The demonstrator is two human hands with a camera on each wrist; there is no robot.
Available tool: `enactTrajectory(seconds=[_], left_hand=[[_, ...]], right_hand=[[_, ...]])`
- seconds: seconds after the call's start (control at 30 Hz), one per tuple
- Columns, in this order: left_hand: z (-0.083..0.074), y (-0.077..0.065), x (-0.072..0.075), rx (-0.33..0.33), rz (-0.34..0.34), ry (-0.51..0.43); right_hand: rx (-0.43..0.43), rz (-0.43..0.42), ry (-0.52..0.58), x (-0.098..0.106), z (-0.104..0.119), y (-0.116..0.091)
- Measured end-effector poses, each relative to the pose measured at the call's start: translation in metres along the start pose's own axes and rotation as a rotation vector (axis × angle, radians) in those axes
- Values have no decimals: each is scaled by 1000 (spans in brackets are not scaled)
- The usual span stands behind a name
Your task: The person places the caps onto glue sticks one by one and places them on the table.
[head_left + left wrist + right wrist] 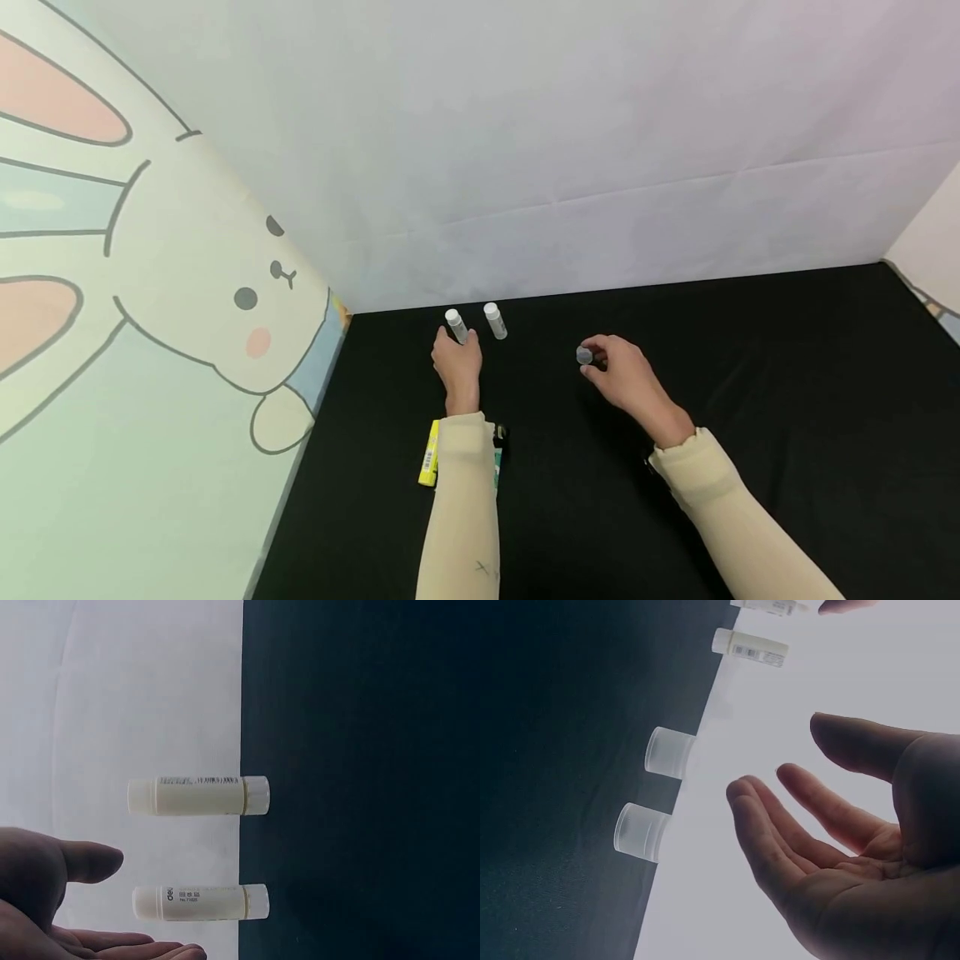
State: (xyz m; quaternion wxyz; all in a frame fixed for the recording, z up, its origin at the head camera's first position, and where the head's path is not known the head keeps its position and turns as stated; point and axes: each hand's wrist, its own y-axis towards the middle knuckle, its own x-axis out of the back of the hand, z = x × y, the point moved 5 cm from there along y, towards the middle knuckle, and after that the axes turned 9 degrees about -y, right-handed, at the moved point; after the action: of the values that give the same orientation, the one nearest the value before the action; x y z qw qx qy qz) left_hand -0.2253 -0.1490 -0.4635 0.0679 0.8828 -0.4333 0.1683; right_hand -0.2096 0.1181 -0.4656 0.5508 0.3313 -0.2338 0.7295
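Observation:
Two white glue sticks stand upright near the back of the black table, the left glue stick (202, 903) and the right glue stick (496, 321). My left hand (457, 362) is at the left one; in the left wrist view its thumb (94, 861) and fingers are spread apart, not wrapped round the stick. Over on the right, two short translucent cylinders that look like caps, one nearer cap (641, 832) and another cap (670, 752), stand side by side. My right hand (622, 375) is beside them with thumb and fingers parted, holding nothing; in the head view its fingers partly hide the caps.
A yellow box (429, 457) and a dark-and-green item (498, 458) lie partly hidden under my left forearm. A pale wall (600, 242) rises behind the black tabletop (750, 375). At the left is a wall with a rabbit drawing (217, 275).

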Motion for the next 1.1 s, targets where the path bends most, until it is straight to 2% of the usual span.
enactTrajectory(seconds=[0.27,0.5,1.1], left_hand=[[7,16,-1,25,-1,32],[16,25,-2,25,-2,56],[19,39,-7,-32,1,57]], right_hand=[[-17,3,-95,-9,-4,11],[-24,12,-125,-12,-4,16],[12,58,-192,-23,-8,29]])
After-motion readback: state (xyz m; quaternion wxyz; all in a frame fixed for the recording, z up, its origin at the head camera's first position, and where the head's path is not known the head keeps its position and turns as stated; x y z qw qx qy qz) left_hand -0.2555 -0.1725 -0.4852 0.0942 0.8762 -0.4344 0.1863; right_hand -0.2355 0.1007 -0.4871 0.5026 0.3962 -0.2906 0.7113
